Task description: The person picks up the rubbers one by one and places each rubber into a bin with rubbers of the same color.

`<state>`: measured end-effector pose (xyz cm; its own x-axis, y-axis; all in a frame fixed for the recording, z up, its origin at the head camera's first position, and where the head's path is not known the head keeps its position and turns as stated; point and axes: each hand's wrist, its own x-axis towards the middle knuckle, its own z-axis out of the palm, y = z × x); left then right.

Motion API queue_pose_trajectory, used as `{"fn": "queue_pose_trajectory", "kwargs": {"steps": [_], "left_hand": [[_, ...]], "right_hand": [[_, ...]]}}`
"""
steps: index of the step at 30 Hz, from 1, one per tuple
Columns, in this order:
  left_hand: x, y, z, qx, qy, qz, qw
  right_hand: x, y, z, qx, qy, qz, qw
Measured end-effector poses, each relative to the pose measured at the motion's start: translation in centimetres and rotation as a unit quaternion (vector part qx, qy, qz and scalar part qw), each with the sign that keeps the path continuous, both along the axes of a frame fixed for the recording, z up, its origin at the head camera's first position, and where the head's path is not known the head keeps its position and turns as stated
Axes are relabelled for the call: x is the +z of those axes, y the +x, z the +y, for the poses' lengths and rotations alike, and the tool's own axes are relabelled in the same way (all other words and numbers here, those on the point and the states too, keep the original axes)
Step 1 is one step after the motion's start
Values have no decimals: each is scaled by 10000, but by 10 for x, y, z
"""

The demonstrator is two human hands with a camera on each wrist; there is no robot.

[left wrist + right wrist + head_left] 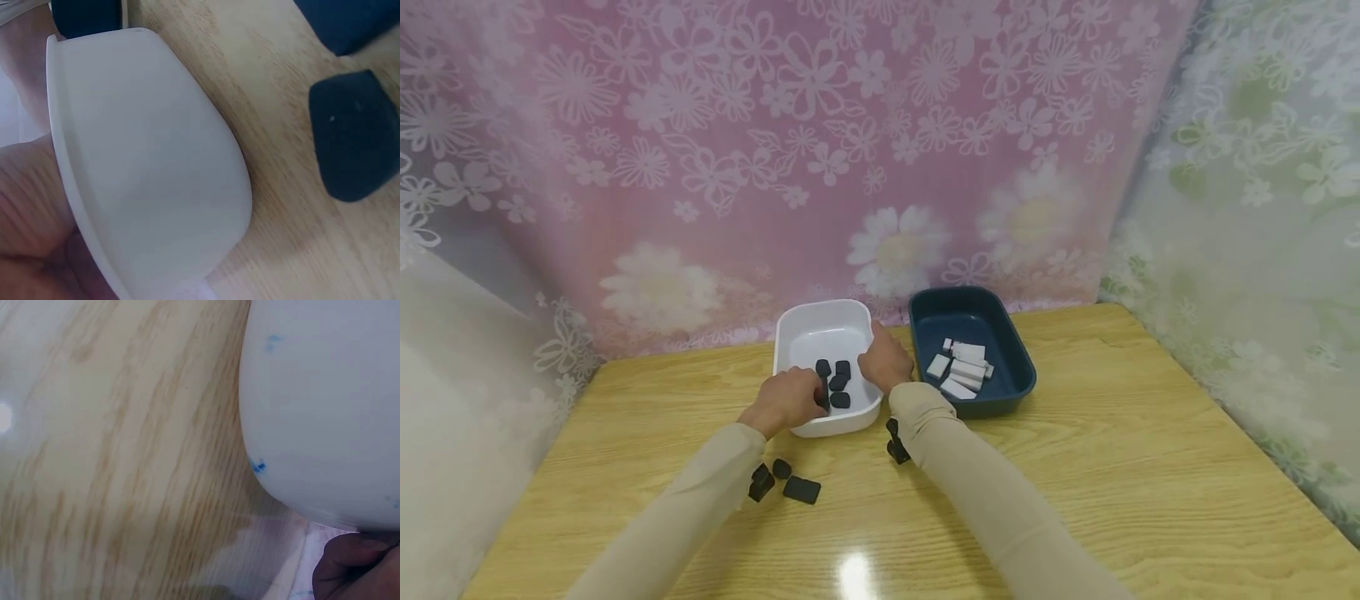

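Note:
My left hand (786, 400) reaches over the near left rim of a white plastic tray (797, 427) and pinches a dark, narrow block (826, 397) inside it. Its fingertips are partly hidden, and in the left wrist view the tray wall (150, 150) covers them. Beside that block lie several small black blocks (840, 400) on the tray floor. My right hand (886, 360) grips the tray's right rim. From the right wrist camera, its curled fingers (344, 556) show at the edge below the white wall (325, 425).
A navy tray (1022, 385) with several white blocks (967, 371) stands right of the white one. Black pieces lie on the wooden table (1142, 433): a flat rectangular one (802, 490), others near the left sleeve, and some (897, 443) beside the right sleeve. A flowered cloth (820, 167) hangs behind.

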<state>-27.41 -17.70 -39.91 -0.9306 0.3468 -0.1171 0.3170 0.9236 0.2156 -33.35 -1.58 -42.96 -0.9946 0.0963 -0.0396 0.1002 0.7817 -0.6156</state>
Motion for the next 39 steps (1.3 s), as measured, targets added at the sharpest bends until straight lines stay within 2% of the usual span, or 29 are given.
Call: {"fn": "queue_pose_trajectory", "kwargs": {"steps": [10,15,18,21,23,24,27,29,30,32,34,36,39], "left_hand": [[0,0,4,256,-98,-21,9996],[-2,0,3,383,43,-21,9993],[-4,1,2,338,191,131,9992],[-7,4,-1,148,452,599,9971],[-10,8,-3,65,654,1143,9913],[-10,10,-5,34,776,1472,9860],[-11,18,-13,36,1070,2487,9626],[-10,25,-18,28,1220,3015,9456],[-9,29,-21,-10,1308,3184,9389],[-6,37,-26,-77,1368,3326,9331],[-5,47,-32,-68,1320,3202,9381],[-4,57,-38,71,1210,2820,9517],[-6,71,-47,431,1045,2011,9730]], "right_hand": [[1,2,-2,-17,22,-27,10000],[1,2,-2,-10,40,-51,10000],[1,2,-2,-20,39,-79,10000],[2,1,-2,-16,50,-107,9999],[2,1,-1,-18,44,-99,9999],[2,0,0,-20,41,-91,9999],[2,-1,0,-6,16,-68,10000],[1,-1,1,-8,3,-53,10000],[1,-2,1,-3,8,-51,10000],[-1,-3,2,12,22,-45,10000],[-2,-3,2,28,20,-31,10000],[-3,-3,2,54,27,2,10000],[-3,-3,1,81,-1,63,9999]]}}
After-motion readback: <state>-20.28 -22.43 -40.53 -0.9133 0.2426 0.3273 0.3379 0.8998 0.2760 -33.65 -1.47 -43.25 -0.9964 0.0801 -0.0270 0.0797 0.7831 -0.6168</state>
